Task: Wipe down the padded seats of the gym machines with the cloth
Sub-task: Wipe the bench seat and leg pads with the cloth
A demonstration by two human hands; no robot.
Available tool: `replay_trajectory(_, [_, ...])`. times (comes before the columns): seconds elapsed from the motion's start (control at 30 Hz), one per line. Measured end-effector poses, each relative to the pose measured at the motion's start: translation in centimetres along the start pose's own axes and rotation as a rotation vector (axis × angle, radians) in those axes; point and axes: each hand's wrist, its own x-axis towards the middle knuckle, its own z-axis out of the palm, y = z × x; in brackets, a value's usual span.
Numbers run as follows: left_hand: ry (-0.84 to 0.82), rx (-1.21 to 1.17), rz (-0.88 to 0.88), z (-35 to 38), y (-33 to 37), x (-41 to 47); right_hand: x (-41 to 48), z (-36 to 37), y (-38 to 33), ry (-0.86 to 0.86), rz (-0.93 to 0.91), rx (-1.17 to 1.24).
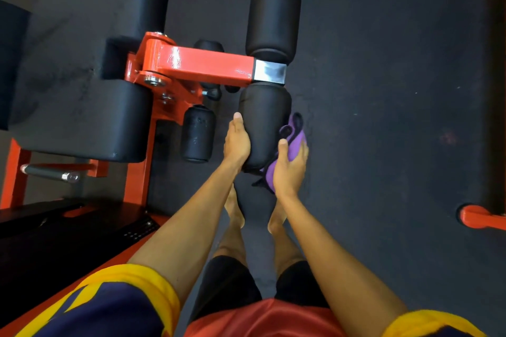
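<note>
Head view: my left hand [237, 142] grips the left side of the roller pad [263, 115], thumb laid along it, fingers hidden behind. My right hand [290, 165] curls round the purple cloth [297, 135] and presses it to the pad's right side.

Risk: the pad may spin under the wipe, so the cloth slides without cleaning. Loose cloth folds could snag the metal collar [269, 72] at the pad's far end.

Clearance: right of the pad lies open floor [383, 117]. Left of it, a small roller [198, 134] and the seat pad [82, 120] limit room.
</note>
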Motion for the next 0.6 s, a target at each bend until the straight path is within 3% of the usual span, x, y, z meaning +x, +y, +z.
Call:
replay_trajectory(0.1, [0.012,-0.008,0.018,0.0,-0.3,0.4,-2.6,-0.4,0.9,-0.051,-0.481,-0.33])
replay_trajectory(0.17, [-0.005,-0.053,0.014,-0.1,-0.6,0.5,-3.1,-1.4,2.8,-0.159,-0.646,-0.593])
replay_trajectory(0.23, [-0.031,-0.049,-0.015,0.0,-0.7,1.0,-2.9,-2.6,4.4,-0.266,-0.672,-0.782])
replay_trajectory(0.3, [-0.104,-0.092,-0.073,-0.5,-1.2,2.2,-2.2,-3.0,4.4,-0.317,-0.697,-0.805])
replay_trajectory(0.37, [-0.275,-0.173,-0.175,-1.2,-1.6,3.0,-1.7,-2.0,3.1,-0.272,-0.704,-0.752])
replay_trajectory(0.43, [-0.341,-0.245,-0.195,-1.4,-1.2,2.7,-1.4,-0.3,0.8,-0.172,-0.704,-0.692])
replay_trajectory(0.6, [-0.2,-0.205,-0.105,-0.7,-0.1,1.3,2.8,3.3,-6.8,-0.133,-0.559,-0.67])
